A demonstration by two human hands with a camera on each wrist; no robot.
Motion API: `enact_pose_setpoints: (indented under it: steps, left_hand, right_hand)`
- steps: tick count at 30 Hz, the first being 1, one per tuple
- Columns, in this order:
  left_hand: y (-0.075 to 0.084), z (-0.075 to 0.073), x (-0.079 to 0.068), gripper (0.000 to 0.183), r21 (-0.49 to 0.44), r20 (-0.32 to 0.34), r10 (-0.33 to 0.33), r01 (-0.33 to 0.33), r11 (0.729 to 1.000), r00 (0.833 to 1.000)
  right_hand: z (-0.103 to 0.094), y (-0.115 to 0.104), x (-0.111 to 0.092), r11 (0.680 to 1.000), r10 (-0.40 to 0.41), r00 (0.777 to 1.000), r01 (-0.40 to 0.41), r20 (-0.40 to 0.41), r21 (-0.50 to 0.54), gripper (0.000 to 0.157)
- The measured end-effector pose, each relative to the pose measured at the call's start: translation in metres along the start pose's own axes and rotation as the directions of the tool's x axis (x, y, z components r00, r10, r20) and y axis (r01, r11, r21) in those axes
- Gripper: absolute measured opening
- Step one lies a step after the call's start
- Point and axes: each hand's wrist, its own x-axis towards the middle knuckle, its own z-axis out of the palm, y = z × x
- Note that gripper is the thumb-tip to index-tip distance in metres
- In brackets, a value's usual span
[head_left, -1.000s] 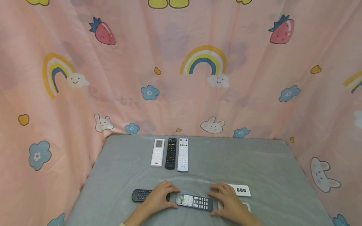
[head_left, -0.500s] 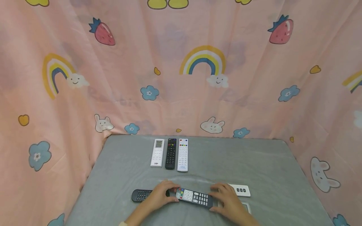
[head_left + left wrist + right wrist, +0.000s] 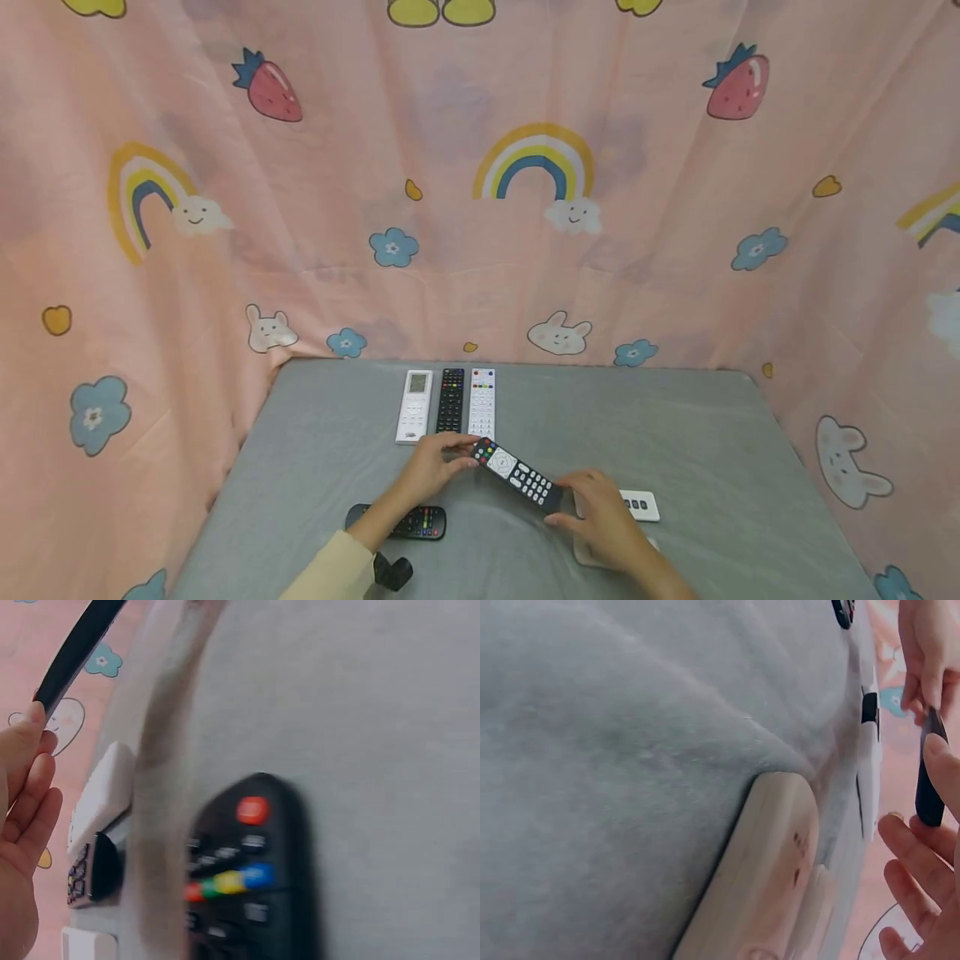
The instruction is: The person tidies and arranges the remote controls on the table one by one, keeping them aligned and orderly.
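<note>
black remote (image 3: 517, 475) in grasp, pinches it narrowly at ten o'clock with left hand (image 3: 431, 468), at four with right hand (image 3: 602, 518), other fingers loose.

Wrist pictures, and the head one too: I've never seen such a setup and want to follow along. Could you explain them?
There is no robot: these are a person's bare left hand and right hand. The head picture comes from a camera worn on the head, looking forward and down; the other two come from a camera on each wrist, so nearby things look large.

Together the hands hold a dark remote, one end each, tilted and raised off the grey table. Toward the back lie a white remote, a black remote and another white remote, side by side. Nearer the person, a second black remote lies below the left forearm, and two pale remotes lie by the right hand.
</note>
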Motion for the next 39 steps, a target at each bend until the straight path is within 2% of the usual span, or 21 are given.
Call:
enact_pose_setpoints:
  steps: [3, 7, 10, 15, 20, 24, 29, 32, 34, 39]
  left_hand:
    - [0.003, -0.001, 0.014, 0.034, -0.027, -0.019, -0.042, 0.042, 0.999, 0.999]
    - [0.003, -0.001, 0.032, 0.030, -0.049, -0.030, -0.079, 0.078, 0.996, 0.996]
    - [0.003, 0.000, 0.044, 0.030, -0.073, -0.032, -0.109, 0.106, 0.992, 0.994]
    - [0.003, 0.004, 0.062, 0.031, -0.099, -0.046, -0.120, 0.115, 0.988, 0.992]
    - [0.004, 0.008, 0.077, 0.030, -0.143, -0.079, -0.116, 0.104, 0.984, 0.990]
    - [0.006, 0.012, 0.086, 0.030, -0.157, -0.089, -0.138, 0.123, 0.980, 0.986]
    - [0.007, 0.016, 0.097, 0.029, -0.183, -0.094, -0.185, 0.166, 0.969, 0.978]
    - [0.008, 0.017, 0.104, 0.028, -0.178, -0.089, -0.203, 0.185, 0.966, 0.975]
    - [0.008, 0.017, 0.108, 0.028, -0.164, -0.086, -0.217, 0.201, 0.966, 0.972]
    - [0.006, 0.021, 0.117, 0.028, -0.109, -0.072, -0.229, 0.220, 0.969, 0.971]
  right_hand:
    - [0.000, -0.004, 0.006, 0.994, 0.108, 0.994, -0.109, 0.024, 0.017, 0.051]
    - [0.001, -0.007, 0.016, 0.966, 0.244, 0.968, -0.248, 0.050, 0.080, 0.050]
    - [0.003, -0.008, 0.023, 0.937, 0.322, 0.946, -0.325, 0.050, 0.128, 0.051]
    - [0.004, -0.005, 0.032, 0.896, 0.397, 0.916, -0.400, 0.058, 0.192, 0.058]
    - [0.006, 0.000, 0.038, 0.893, 0.388, 0.920, -0.389, 0.050, 0.227, 0.060]
    - [0.007, 0.003, 0.043, 0.895, 0.375, 0.926, -0.375, 0.047, 0.242, 0.061]
    - [0.011, 0.006, 0.050, 0.924, 0.324, 0.946, -0.321, 0.022, 0.209, 0.064]
    - [0.016, 0.008, 0.056, 0.933, 0.298, 0.954, -0.300, 0.038, 0.201, 0.064]
    - [0.019, 0.008, 0.060, 0.930, 0.292, 0.954, -0.299, 0.062, 0.212, 0.066]
    - [0.025, 0.010, 0.068, 0.909, 0.331, 0.935, -0.352, 0.126, 0.222, 0.071]
